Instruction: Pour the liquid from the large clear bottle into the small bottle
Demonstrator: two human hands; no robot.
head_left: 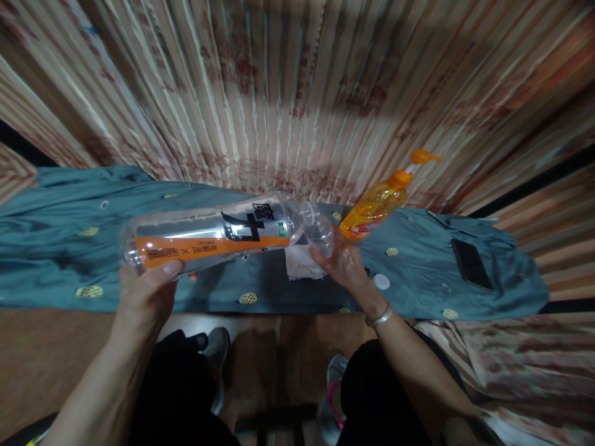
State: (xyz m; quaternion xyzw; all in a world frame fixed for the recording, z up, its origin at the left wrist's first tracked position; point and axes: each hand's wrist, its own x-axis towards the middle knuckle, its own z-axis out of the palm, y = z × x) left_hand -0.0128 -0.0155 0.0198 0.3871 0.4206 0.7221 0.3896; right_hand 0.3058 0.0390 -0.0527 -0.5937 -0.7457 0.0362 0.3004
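My left hand [146, 291] grips the base end of a large clear plastic bottle [209, 232] with an orange and silver label. The bottle is tilted nearly on its side, its neck pointing right. At its mouth, my right hand [346, 263] holds a small clear plastic cup [321, 234]; its exact shape is hard to make out. Whether the bottle contains any liquid I cannot tell. Just behind my right hand stands a pump bottle [376, 207] of orange liquid. A white tissue [302, 265] lies beneath the bottle's neck, and a white cap [381, 282] is near my right wrist.
A teal cloth with yellow patterns [60, 229] covers the narrow table. A black phone [471, 264] lies on its right side. Pleated patterned curtains [279, 93] hang close behind, and dark bars [534, 183] run along the sides.
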